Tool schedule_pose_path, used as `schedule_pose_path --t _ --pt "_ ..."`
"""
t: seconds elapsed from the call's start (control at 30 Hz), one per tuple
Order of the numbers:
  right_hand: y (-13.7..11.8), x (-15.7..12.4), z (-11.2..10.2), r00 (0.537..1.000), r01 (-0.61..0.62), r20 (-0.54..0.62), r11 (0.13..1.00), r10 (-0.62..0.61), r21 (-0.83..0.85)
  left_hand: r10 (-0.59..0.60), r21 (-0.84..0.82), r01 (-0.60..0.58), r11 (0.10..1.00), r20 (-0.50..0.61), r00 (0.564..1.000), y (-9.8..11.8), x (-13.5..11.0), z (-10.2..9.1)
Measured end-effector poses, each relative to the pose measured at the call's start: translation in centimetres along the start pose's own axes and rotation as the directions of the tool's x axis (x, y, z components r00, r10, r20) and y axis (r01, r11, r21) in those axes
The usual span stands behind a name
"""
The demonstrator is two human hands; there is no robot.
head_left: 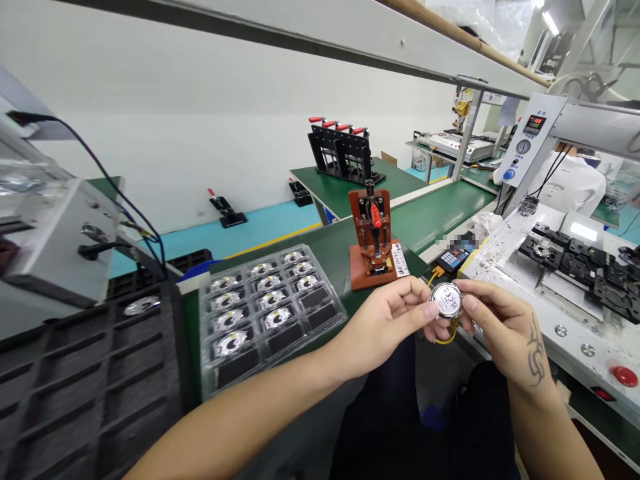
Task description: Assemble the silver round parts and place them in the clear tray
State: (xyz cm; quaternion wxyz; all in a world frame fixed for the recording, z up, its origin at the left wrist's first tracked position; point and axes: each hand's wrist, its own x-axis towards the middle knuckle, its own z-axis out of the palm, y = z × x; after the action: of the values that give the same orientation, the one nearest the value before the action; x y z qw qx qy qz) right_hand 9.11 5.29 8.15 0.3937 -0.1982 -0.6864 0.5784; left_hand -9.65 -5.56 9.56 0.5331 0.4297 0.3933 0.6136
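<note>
Between my two hands is a round silver watch case [445,301], its pale printed back turned up toward me. My left hand [400,310] pinches its left edge between thumb and fingers. At the opposite edge, the thumb and fingers of my right hand [493,320] grip it too. Just beyond my left hand stands a reddish-brown toggle press [373,240] with a red-tipped lever. To the left, a clear plastic tray [270,307] holds several silver ring-shaped parts in its pockets; some pockets at the near right show only dark lining.
A black compartment tray [75,393] fills the lower left, with one silver part [143,305] on it. At right is a white machine [555,320] with black fixtures and a red button [625,376]. Black clamps [345,153] stand farther back. A person in white [573,180] is beyond the machine.
</note>
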Motion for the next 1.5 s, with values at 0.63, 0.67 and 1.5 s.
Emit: schedule_pose_path --t 0.63,0.67,1.5 --pt "2.3 0.5 1.5 0.99 -0.135 0.063 0.984 0.129 0.117 0.016 0.222 -0.005 0.975 -0.047 0.999 0.0 0.0 -1.2" --pt "3.0 0.3 1.7 0.989 -0.142 0.069 0.978 0.133 0.155 0.017 0.173 -0.007 0.985 -0.057 0.998 -0.5 -0.3 -1.2" --pt "16.0 -1.5 -0.9 0.883 -0.322 0.208 0.865 0.421 -0.384 0.362 0.411 0.905 0.109 -0.864 0.349 5.2 -25.2 -37.7"
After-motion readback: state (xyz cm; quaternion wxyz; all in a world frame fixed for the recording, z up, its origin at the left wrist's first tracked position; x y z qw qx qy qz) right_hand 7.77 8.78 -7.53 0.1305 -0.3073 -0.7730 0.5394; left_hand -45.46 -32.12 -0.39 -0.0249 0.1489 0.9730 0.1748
